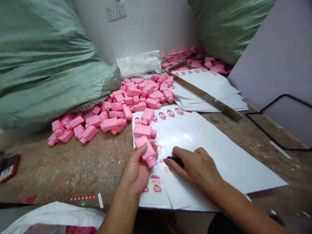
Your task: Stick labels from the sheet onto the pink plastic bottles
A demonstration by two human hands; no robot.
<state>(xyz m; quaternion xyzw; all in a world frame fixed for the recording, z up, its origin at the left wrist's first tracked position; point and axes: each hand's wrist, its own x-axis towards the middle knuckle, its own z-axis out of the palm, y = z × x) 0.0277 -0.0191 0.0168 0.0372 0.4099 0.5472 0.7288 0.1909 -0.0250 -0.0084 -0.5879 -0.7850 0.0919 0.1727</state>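
Clutching a pink plastic bottle (146, 151) at 6 o'clock, left hand (136, 171) wrapped round its body. It looked light, stiff and hollow; the body was the place to hold. Right hand (194, 168) pinched a small black item (176, 161) on a white label sheet (212, 152) at 5 o'clock.

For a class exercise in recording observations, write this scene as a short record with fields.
left hand: holds a pink rectangular plastic bottle
right hand: holds a small black object, its kind hidden, over a glossy white label sheet
things nearby: pink oval printed labels on the white sheet
rest: loose heap of pink plastic bottles; green woven sacks; worn wooden workbench
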